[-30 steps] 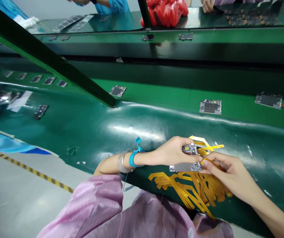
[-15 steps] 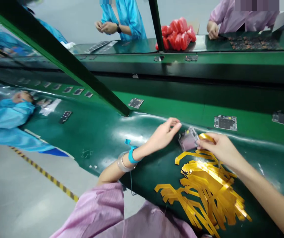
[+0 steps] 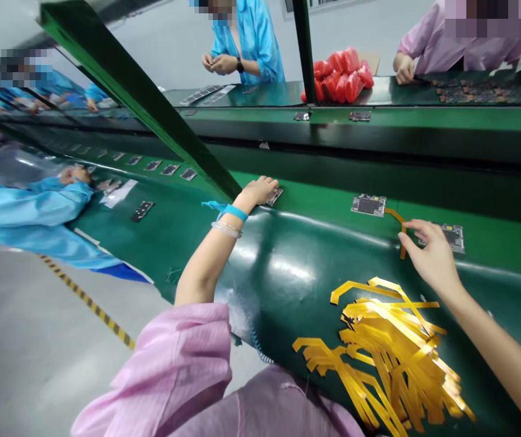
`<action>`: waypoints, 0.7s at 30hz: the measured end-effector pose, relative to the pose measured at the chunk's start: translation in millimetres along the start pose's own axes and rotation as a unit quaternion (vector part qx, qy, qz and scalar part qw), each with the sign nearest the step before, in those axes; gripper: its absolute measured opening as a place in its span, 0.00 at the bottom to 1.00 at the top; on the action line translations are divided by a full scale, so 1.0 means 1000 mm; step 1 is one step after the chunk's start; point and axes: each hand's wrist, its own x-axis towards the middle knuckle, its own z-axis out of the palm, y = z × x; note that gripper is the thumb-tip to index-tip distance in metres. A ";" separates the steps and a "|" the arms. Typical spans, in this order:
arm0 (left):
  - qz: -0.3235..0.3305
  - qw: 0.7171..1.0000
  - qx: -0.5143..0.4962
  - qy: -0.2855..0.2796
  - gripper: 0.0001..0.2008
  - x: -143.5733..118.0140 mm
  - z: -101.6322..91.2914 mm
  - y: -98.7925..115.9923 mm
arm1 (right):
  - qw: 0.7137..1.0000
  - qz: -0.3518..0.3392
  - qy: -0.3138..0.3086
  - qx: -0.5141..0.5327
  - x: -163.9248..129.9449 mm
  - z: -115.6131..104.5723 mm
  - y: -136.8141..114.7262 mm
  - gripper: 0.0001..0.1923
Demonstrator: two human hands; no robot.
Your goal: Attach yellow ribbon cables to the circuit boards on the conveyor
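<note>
Glossy dark green tabletop (image 3: pixel 160 243), bright yellow-orange flat ribbon strips (image 3: pixel 387 340), blue wrist strap (image 3: pixel 233 212), pink striped sleeve (image 3: pixel 173 370), red plastic bags (image 3: pixel 342 76).

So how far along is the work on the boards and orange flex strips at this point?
Done: one board lies on the belt with its orange strip attached. In hand: the left hand rests on a bare board; the right hand is open beside that strip's end. Left: the strip pile.

Left hand (image 3: pixel 260 191) on board (image 3: pixel 275 196); strip pile (image 3: pixel 392 346) near, below right hand (image 3: pixel 430 255).
</note>
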 end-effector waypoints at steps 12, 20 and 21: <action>0.148 0.948 -0.252 0.126 0.16 -0.044 -0.004 0.070 | 0.895 -0.184 -0.395 -0.095 -0.095 0.017 -0.027 0.05; 0.221 0.881 -0.415 0.048 0.18 -0.110 0.025 0.190 | 0.910 -0.172 -0.365 -0.097 -0.090 0.009 -0.034 0.09; 0.220 0.875 -0.431 0.034 0.18 -0.116 0.027 0.199 | 0.918 -0.163 -0.350 -0.087 -0.092 0.004 -0.037 0.09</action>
